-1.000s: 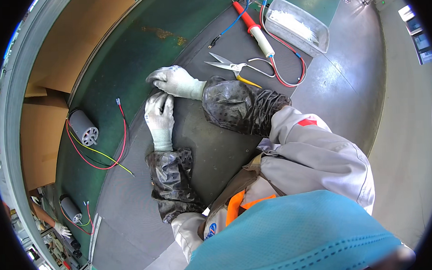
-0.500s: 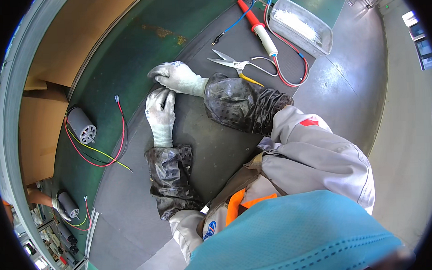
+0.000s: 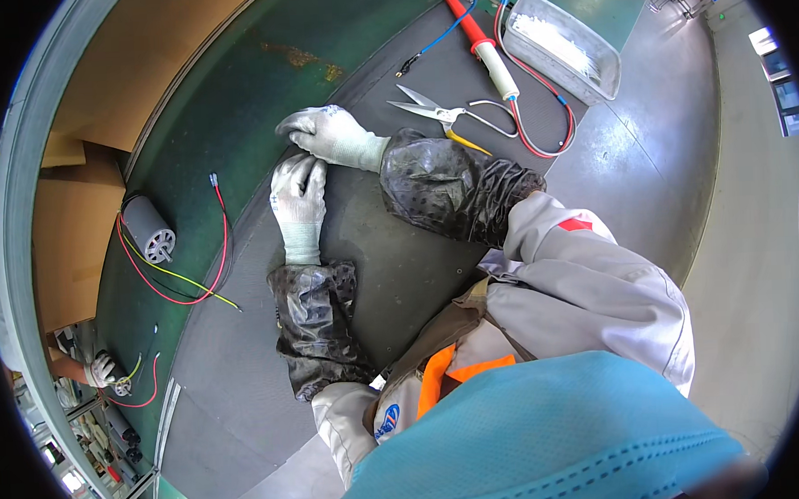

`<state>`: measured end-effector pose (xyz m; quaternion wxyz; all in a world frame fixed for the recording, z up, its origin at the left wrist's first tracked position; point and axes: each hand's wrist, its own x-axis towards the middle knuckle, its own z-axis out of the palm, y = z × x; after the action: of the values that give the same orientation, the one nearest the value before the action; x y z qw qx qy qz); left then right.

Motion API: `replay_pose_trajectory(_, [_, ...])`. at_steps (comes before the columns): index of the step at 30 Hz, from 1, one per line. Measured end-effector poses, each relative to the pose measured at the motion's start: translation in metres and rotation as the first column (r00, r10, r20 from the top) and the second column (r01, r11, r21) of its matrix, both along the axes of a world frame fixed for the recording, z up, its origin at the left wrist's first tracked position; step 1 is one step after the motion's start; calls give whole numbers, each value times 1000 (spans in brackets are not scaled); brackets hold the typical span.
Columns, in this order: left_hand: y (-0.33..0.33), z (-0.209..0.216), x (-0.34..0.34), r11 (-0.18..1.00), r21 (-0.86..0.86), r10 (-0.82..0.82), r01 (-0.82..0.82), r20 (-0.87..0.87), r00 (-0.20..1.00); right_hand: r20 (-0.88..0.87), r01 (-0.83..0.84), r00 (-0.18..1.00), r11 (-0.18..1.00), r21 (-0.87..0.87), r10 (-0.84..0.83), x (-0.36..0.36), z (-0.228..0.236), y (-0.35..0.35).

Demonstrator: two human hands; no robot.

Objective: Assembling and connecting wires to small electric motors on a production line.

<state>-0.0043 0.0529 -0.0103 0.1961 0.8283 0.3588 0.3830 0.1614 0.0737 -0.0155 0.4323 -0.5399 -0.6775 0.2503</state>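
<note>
Both my hands wear pale grey-white gloves, with shiny black sleeve covers above the wrists. They rest together along the edge where the dark grey mat meets the green belt (image 3: 233,105). My left hand (image 3: 299,190) lies with its fingers curled and pressed together, its fingertips against the underside of the right one. My right hand (image 3: 328,135) is loosely closed, its fingers folded toward the belt. No object shows in either hand. To the left, a grey cylindrical motor (image 3: 149,228) lies on the belt, with red, yellow-green and black wires trailing from it.
Scissors (image 3: 443,114) lie open right of my hands. Beyond them are a red-and-white test probe (image 3: 485,54), a blue lead (image 3: 439,35) and a plastic tub (image 3: 565,50) of white pieces. At lower left, another person's gloved hand (image 3: 100,370) holds a second motor (image 3: 120,386).
My hands stay almost still at the belt's edge. The other person's hand has turned the second motor and shifted it slightly left; its wires have moved too.
</note>
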Motion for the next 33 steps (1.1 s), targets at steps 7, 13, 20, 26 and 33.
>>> replay_pose_trajectory(7, [0, -1, 0, 1000, 0, 7, -7, 5, 1000, 40, -1, 999, 1000, 0, 1, 0, 3, 0])
replay_pose_trajectory(13, [2, -2, 0, 1000, -10, 7, -7, 5, 1000, 36, -4, 999, 1000, -6, 5, 1, 4, 1])
replay_pose_trajectory(20, [2, -3, 0, 999, -36, 25, -25, 13, 1000, 35, -7, 999, 1000, 0, 7, 1, 4, 1])
replay_pose_trajectory(26, [2, -2, 2, 1000, -17, 7, -6, 18, 1000, 26, -1, 1000, 1000, 29, 0, 2, 2, 1])
replay_pose_trajectory(33, [4, -7, 0, 1000, 12, 2, -2, 16, 1000, 43, 12, 999, 999, 30, -13, 1, 2, 0])
